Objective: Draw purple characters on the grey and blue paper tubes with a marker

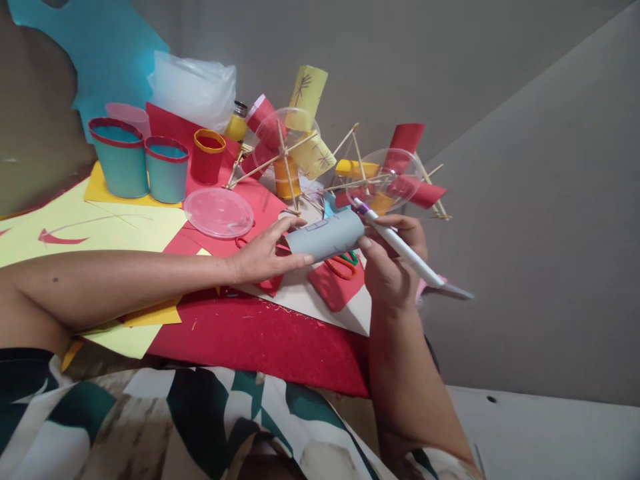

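Note:
My left hand point(267, 252) grips one end of a grey-blue paper tube point(327, 237), fingers curled around it. My right hand point(393, 257) holds the tube's other end with its fingertips and also clasps a white marker with a purple band point(400, 248), tip pointing up and left near the tube's top. The tube hovers over red and white paper sheets point(260, 333), with orange and green scissors point(344, 263) lying just beneath it.
Two blue cups point(143, 167) and a red cup point(207, 157) stand at the back left on yellow paper. A clear plastic lid point(219, 212) lies beside them. Two stick-and-paper windmill models point(295, 157) point(387, 173) stand behind the hands. A plastic bag point(193, 87) and blue paper lean against the wall.

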`<action>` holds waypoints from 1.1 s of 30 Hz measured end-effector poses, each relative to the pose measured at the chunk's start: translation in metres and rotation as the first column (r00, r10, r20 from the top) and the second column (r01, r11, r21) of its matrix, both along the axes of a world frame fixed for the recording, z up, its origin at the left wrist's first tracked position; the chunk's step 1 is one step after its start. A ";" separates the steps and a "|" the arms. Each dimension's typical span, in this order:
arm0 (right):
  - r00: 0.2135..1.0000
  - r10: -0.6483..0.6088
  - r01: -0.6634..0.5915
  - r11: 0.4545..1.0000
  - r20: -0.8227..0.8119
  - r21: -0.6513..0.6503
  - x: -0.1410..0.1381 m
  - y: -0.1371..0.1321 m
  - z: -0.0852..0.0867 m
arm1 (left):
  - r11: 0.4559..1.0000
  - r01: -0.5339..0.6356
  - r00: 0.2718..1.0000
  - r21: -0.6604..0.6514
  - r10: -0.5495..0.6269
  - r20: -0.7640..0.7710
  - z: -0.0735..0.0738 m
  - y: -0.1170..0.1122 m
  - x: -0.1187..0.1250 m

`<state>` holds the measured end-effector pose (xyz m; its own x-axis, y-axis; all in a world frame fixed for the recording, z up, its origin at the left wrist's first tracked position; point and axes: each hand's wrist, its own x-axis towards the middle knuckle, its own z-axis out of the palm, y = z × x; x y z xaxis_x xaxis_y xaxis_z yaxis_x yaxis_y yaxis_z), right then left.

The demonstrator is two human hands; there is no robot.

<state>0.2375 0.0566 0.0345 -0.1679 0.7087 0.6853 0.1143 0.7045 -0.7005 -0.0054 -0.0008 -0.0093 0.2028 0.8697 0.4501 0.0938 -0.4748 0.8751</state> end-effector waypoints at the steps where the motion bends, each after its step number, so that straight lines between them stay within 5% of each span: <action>1: 1.000 0.006 -0.006 1.000 -0.001 0.000 0.001 0.001 0.000 | 1.000 0.006 1.000 -0.018 -0.006 0.023 0.000 0.000 0.001; 12: 0.999 -0.027 0.026 1.000 0.037 0.015 -0.005 0.000 -0.010 | 0.975 -0.148 0.987 0.167 0.155 -0.033 -0.006 0.004 -0.001; 20: 0.997 -0.039 0.031 0.992 0.066 0.120 -0.013 -0.006 -0.005 | 0.982 -0.158 0.984 0.100 0.165 -0.062 -0.003 0.004 -0.002; 24: 0.994 -0.094 0.105 0.975 -0.064 0.197 -0.019 -0.010 -0.001 | 0.967 -0.239 0.967 0.088 0.245 -0.063 -0.004 0.007 -0.003; 29: 0.944 -0.185 0.249 0.943 -0.272 0.222 -0.023 -0.008 0.001 | 0.895 -0.319 0.933 0.311 0.355 -0.066 -0.007 0.008 -0.006; 33: 0.908 -0.243 0.328 0.920 -0.343 0.216 -0.024 -0.004 0.002 | 0.788 -0.246 0.933 0.564 0.351 -0.083 -0.011 0.008 -0.011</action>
<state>0.2135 0.0529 0.0364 0.2598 0.4814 0.8371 0.1504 0.8361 -0.5275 -0.0168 0.0074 -0.0201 0.0933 0.5291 0.8434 0.4344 -0.7839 0.4437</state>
